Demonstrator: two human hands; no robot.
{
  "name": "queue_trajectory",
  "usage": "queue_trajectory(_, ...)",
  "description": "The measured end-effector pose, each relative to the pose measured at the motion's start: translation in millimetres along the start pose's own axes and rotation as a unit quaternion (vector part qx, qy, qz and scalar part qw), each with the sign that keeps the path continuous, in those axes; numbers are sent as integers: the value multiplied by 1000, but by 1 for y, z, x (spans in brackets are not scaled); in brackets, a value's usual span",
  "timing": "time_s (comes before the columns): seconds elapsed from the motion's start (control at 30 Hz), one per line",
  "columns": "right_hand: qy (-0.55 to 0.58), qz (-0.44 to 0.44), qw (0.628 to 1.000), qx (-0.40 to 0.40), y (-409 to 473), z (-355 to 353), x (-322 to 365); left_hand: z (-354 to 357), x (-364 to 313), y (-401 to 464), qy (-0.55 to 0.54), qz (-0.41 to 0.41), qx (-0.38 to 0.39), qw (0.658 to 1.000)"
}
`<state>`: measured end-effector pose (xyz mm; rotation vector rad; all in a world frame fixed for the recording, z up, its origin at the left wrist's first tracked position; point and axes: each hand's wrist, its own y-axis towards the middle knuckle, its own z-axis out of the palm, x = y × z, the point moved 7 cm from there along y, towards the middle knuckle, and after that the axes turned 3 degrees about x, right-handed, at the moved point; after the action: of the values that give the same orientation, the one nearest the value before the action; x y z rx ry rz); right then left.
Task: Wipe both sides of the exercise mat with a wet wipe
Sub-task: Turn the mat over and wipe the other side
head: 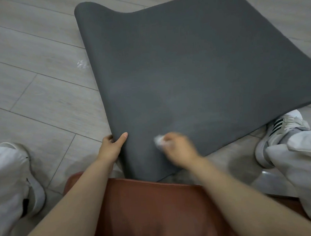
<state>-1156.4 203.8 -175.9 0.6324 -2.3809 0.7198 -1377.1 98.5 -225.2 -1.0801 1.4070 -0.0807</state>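
Observation:
A dark grey exercise mat [193, 67] lies spread on the floor, its near corner raised toward me. My left hand [112, 147] grips the mat's left edge near that corner, thumb on top and fingers underneath. My right hand [178, 149], blurred by motion, holds a crumpled white wet wipe [159, 141] pressed against the mat's near surface. The mat's far end curls up at the top left.
I sit on a brown leather seat [155, 208]. My white-trousered legs and white sneakers [281, 131] flank the mat, the right shoe touching its edge. A scrap of clear plastic wrapper [81, 63] lies on the grey wood-look floor [32, 79] left of the mat.

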Motion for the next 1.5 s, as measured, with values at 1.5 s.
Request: queue_trajectory(1.5, -48, 297, 912, -280, -10, -132, -160, 43, -44, 20, 218, 81, -51, 971)
